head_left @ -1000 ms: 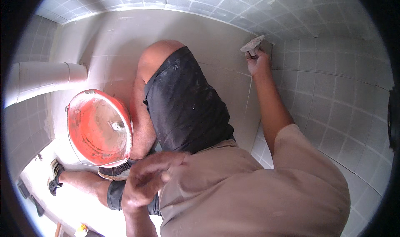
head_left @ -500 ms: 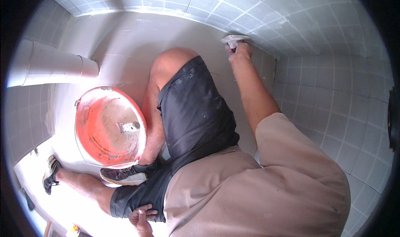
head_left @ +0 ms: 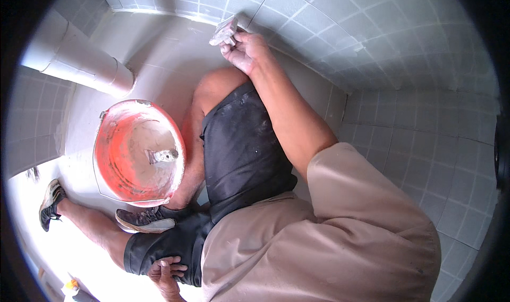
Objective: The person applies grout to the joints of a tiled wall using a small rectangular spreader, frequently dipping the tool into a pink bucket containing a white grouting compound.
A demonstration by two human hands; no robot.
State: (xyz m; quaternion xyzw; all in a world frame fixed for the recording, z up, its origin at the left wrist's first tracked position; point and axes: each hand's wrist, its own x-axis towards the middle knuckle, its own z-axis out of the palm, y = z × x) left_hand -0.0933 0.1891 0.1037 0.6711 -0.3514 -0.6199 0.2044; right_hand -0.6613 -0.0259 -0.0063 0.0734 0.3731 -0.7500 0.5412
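My right hand [head_left: 247, 52] grips a small grout float [head_left: 224, 31] by its handle. The float is smeared with pale paste and tilted, close to the joint where the tiled wall [head_left: 287, 15] meets the floor. Down by my thigh, my left hand [head_left: 166, 274] rests on the black shorts with its fingers apart and nothing in it. Left of my bent knee stands a red bucket [head_left: 114, 148] with pale paste [head_left: 151, 137] inside. A paste-covered tool handle [head_left: 164, 156] sticks out of that paste.
A thick white pipe [head_left: 85, 57] comes in from the left, its end near the floor [head_left: 159, 49]. Grey tiled walls rise on the right [head_left: 419, 142] and at the left. My shoes [head_left: 146, 218] lie below the bucket. A small orange-and-white thing [head_left: 71, 285] is at the lower left.
My right hand has carried the float leftward along the base of the wall and turned it more upright. My left hand stays on the thigh, and the whole view has shifted slightly.
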